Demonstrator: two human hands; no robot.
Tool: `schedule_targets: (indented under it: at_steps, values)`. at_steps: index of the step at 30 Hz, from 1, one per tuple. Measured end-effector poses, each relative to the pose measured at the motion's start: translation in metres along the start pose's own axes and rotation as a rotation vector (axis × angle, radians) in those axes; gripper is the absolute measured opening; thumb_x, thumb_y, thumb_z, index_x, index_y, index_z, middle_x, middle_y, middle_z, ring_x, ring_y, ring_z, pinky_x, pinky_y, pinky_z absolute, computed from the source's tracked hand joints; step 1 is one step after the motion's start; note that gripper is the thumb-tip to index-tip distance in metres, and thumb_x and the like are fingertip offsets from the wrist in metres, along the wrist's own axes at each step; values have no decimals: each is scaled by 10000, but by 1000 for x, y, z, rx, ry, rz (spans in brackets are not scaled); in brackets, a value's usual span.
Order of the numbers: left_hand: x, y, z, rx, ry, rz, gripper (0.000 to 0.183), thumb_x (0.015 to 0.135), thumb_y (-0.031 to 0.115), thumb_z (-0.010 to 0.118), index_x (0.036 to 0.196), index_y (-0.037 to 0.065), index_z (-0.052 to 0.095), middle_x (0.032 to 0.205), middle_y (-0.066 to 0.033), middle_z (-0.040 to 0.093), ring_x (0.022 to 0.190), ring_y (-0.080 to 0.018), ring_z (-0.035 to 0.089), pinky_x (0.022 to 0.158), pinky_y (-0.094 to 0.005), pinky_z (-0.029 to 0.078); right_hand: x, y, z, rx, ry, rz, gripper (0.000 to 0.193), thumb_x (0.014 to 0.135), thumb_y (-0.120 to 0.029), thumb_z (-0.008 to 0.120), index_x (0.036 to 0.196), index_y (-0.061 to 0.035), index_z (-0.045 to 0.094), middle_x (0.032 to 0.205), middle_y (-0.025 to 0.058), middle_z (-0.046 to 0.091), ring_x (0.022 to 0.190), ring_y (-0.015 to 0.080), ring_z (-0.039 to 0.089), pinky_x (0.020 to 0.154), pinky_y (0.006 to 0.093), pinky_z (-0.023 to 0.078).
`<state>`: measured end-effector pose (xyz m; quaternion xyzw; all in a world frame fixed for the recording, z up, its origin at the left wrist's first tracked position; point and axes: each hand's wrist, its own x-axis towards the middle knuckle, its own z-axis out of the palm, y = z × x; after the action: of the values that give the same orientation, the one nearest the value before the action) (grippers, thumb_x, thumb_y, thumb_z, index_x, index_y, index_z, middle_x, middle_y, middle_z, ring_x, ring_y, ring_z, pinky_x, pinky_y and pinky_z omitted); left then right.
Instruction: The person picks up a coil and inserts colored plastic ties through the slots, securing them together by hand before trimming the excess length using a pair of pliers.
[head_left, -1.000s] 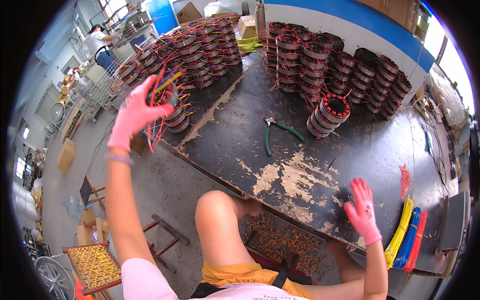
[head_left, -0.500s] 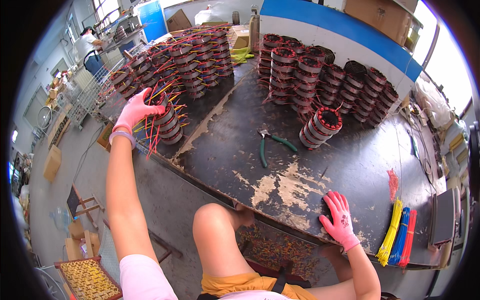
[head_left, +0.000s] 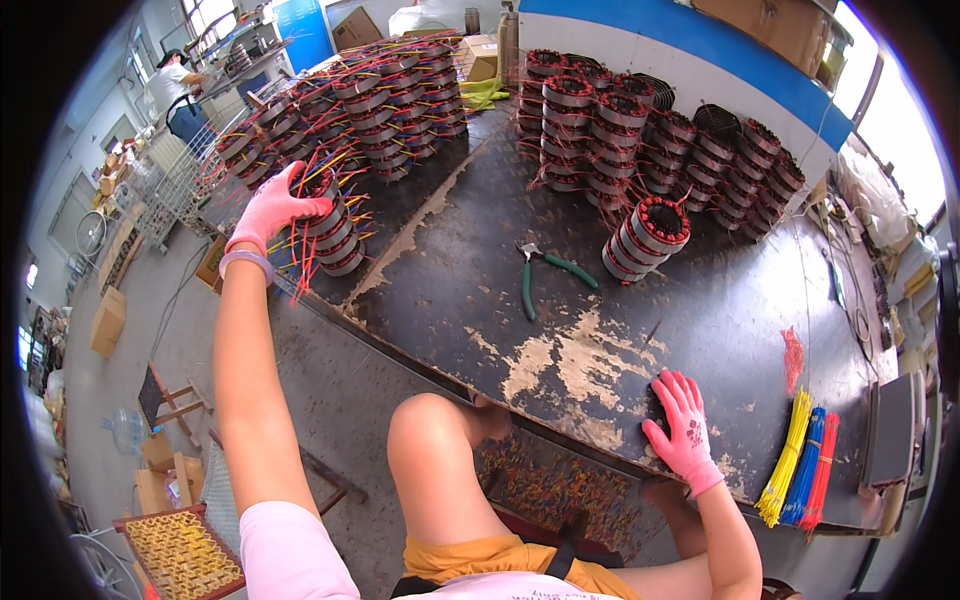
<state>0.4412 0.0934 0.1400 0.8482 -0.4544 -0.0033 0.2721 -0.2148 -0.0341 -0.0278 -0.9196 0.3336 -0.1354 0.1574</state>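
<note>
My left hand [head_left: 275,208], in a pink glove, curls its thumb and fingers around the top of a stack of wound motor stators [head_left: 337,240] at the table's left edge. Yellow, red and blue wire leads stick out around that stack. Gloved the same way, my right hand [head_left: 684,432] rests flat on the tabletop near the front edge, fingers extended, holding nothing. Between the hands lie green-handled cutting pliers [head_left: 530,280] with their handles spread. A short stator stack [head_left: 646,240] without long leads stands tilted in view to their right.
Taller stator stacks with leads [head_left: 385,125] fill the back left; more stacks [head_left: 615,140] stand before the white-and-blue panel [head_left: 690,65]. Yellow [head_left: 785,460], blue [head_left: 811,465] and red wire bundles [head_left: 822,472] lie at right on the worn black table [head_left: 450,330]. Another person [head_left: 178,100] stands far left.
The view has shifted slightly. My left hand stays at the top of the same stator stack, and my right hand still lies flat on the table.
</note>
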Motion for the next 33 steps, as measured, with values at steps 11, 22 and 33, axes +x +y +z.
schedule_targets:
  at_steps: [11, 22, 33]
  values:
    - [-55, 144, 65, -86, 459, 453, 592, 883, 199, 780, 1391, -17, 567, 1407, -208, 580, 1300, -365, 557, 1115, -424, 432, 170, 13, -70, -157, 535, -186, 725, 848, -325, 751, 1475, -78, 484, 1492, 124, 513, 1201, 323, 606, 992, 444, 496]
    - [-191, 266, 176, -429, 85, 870, 486, 817, 53, 774, 1283, 21, 641, 1315, -155, 615, 1227, -388, 572, 1062, -480, 456, 120, -11, -73, -104, 461, -269, 304, 811, -348, 755, 1030, -165, 649, 1048, 33, 596, 969, 271, 607, 795, 423, 494]
    - [-262, 324, 259, -361, -462, 955, 390, 969, 236, 637, 1290, 20, 586, 1172, -179, 638, 1111, -387, 598, 994, -475, 457, -43, -47, 26, 172, 511, 84, 298, 835, -234, 755, 1090, -124, 648, 1144, 71, 650, 987, 306, 659, 826, 435, 539]
